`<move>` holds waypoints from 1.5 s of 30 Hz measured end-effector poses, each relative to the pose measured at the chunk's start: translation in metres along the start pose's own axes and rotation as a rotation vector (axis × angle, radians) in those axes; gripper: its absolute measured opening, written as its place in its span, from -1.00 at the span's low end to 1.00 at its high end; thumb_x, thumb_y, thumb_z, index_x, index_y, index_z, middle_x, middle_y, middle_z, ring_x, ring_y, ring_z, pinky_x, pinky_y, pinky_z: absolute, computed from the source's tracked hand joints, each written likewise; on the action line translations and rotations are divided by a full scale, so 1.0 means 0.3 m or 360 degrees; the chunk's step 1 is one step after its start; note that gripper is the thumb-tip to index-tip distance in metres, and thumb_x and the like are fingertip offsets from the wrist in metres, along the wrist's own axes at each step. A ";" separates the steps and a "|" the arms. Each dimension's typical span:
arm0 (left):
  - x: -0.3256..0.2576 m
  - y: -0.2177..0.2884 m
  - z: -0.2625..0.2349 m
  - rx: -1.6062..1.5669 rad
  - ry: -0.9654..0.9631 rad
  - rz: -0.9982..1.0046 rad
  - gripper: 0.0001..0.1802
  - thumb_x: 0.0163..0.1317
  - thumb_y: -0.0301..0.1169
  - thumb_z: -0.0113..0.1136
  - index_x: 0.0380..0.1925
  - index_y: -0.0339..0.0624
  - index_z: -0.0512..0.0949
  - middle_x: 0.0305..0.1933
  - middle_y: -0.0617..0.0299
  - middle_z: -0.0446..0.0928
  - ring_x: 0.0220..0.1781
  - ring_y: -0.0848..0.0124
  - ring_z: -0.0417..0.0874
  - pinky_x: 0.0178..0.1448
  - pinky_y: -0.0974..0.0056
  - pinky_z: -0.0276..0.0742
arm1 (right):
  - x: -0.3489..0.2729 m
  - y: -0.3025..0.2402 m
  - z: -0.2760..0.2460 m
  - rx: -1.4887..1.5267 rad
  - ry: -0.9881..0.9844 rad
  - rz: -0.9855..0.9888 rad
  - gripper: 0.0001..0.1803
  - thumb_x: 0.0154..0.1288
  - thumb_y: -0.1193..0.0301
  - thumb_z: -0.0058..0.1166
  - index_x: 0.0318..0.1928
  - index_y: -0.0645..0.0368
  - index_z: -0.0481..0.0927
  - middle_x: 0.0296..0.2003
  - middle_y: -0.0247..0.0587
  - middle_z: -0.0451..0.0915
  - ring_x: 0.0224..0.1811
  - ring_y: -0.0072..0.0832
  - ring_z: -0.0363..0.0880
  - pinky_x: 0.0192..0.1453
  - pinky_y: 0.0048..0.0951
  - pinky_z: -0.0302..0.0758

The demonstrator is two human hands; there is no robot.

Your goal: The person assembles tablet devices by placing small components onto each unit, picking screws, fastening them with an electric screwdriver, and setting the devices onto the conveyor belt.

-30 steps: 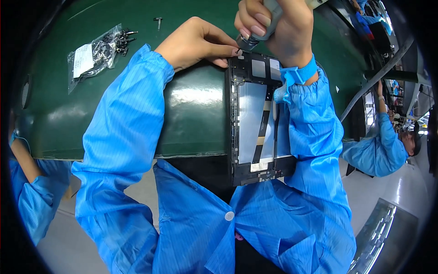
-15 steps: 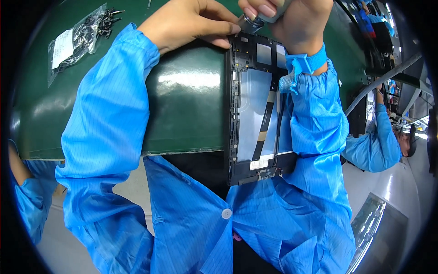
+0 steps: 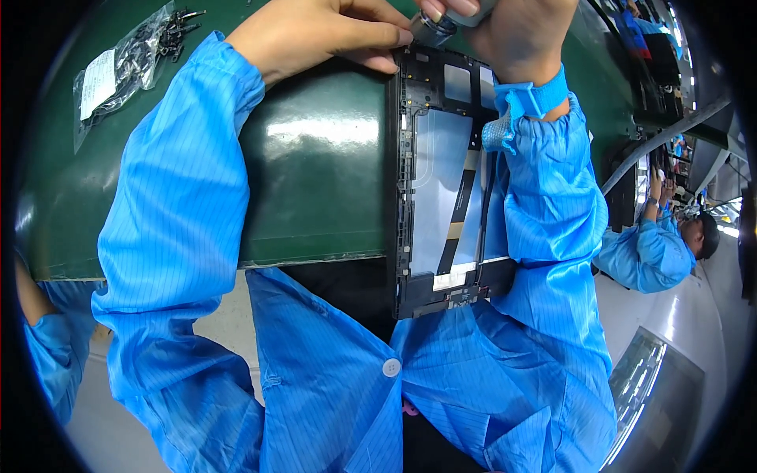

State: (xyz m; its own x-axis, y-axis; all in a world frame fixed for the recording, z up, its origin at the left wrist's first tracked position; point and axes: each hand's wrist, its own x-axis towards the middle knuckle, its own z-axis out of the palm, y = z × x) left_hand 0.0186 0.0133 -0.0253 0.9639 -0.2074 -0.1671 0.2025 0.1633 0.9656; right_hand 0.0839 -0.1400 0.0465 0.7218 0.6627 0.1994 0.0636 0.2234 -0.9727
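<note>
Since the earlier frame both hands have slid up to the top edge of the view, and the clear plastic bag [image 3: 130, 59] of small dark parts now sits closer to the upper left corner of the green desk [image 3: 315, 181]. One open tablet frame [image 3: 449, 181] lies upright near the desk's right side, its lower end hanging past the near edge toward the person's blue coat. Its inside shows a pale panel crossed by one dark ribbon cable.

A blue wrist strap [image 3: 530, 98] and the right sleeve lie over the frame's right edge and hide it. Another person in blue [image 3: 654, 248] works at the far right (well apart from this desk).

Left hand [image 3: 315, 35] rests flat on the desk, fingers stretched out, fingertips touching the frame's upper left corner. Right hand [image 3: 505, 31] is closed around one small silvery cylindrical tool [image 3: 432, 25], held just above the frame's top edge; whether its tip touches the frame cannot be told.
</note>
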 end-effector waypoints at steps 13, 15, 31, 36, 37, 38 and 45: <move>0.000 -0.006 -0.013 0.0000 -0.0051 -0.0021 -0.81 0.39 -0.53 0.22 -0.12 -0.46 0.67 -0.19 0.08 0.70 -0.19 0.38 0.75 -0.02 0.38 0.73 | 0.013 -0.011 0.039 -0.0174 -0.0096 -0.0104 -0.65 0.34 0.21 0.30 -0.28 0.30 0.61 -0.76 -0.43 0.31 -0.82 -0.66 0.23 -0.73 -0.55 0.22; 0.002 -0.006 -0.009 -0.0022 -0.0065 -0.0007 -0.81 0.39 -0.53 0.22 -0.12 -0.46 0.67 -0.19 0.09 0.69 -0.19 0.38 0.75 -0.01 0.38 0.73 | 0.011 -0.012 0.039 -0.0164 -0.0084 -0.0089 -0.66 0.35 0.21 0.29 -0.27 0.30 0.61 -0.76 -0.44 0.31 -0.82 -0.66 0.23 -0.73 -0.56 0.23; 0.015 -0.050 -0.032 0.0485 0.0039 0.0169 -0.72 0.42 -0.44 0.21 -0.02 -0.47 0.64 -0.13 -0.01 0.70 -0.12 0.32 0.80 0.10 0.33 0.73 | 0.002 -0.016 0.030 -0.0026 0.0002 -0.0040 -0.67 0.37 0.24 0.27 -0.40 0.22 0.54 -0.77 -0.45 0.31 -0.84 -0.66 0.23 -0.74 -0.57 0.24; 0.019 -0.045 -0.030 0.0511 0.0050 0.0153 -0.73 0.41 -0.45 0.20 -0.04 -0.47 0.65 -0.14 -0.01 0.70 -0.13 0.34 0.80 0.09 0.35 0.73 | 0.009 -0.007 0.018 0.0048 -0.0030 -0.0034 -0.67 0.39 0.28 0.26 -0.46 0.17 0.50 -0.77 -0.45 0.31 -0.84 -0.65 0.23 -0.74 -0.57 0.22; 0.021 -0.040 -0.029 0.0553 0.0049 0.0134 -0.74 0.41 -0.45 0.20 -0.05 -0.47 0.65 -0.14 -0.01 0.70 -0.13 0.34 0.80 0.08 0.35 0.73 | 0.011 -0.006 0.016 0.0058 -0.0023 -0.0023 -0.67 0.40 0.29 0.25 -0.47 0.16 0.50 -0.77 -0.45 0.31 -0.85 -0.65 0.23 -0.74 -0.56 0.22; 0.023 -0.037 -0.024 0.0555 0.0043 0.0134 -0.74 0.41 -0.45 0.20 -0.05 -0.47 0.65 -0.14 -0.01 0.70 -0.13 0.34 0.80 0.08 0.35 0.73 | 0.012 -0.007 0.012 0.0057 -0.0016 -0.0024 -0.67 0.40 0.29 0.25 -0.47 0.16 0.50 -0.77 -0.45 0.31 -0.85 -0.65 0.23 -0.74 -0.56 0.22; 0.016 -0.044 -0.020 0.0433 0.0046 0.0134 -0.74 0.40 -0.44 0.22 -0.08 -0.47 0.66 -0.17 0.00 0.70 -0.15 0.34 0.79 0.06 0.36 0.73 | 0.002 0.005 -0.003 0.0137 -0.0040 -0.0096 -0.67 0.40 0.32 0.25 -0.49 0.16 0.50 -0.78 -0.44 0.32 -0.85 -0.64 0.22 -0.74 -0.53 0.21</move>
State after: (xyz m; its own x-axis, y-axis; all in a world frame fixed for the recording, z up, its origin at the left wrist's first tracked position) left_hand 0.0215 0.0160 -0.0402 0.9807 -0.1757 -0.0858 0.0713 -0.0869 0.9937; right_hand 0.0851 -0.1400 0.0450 0.7011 0.6635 0.2611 0.0463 0.3231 -0.9452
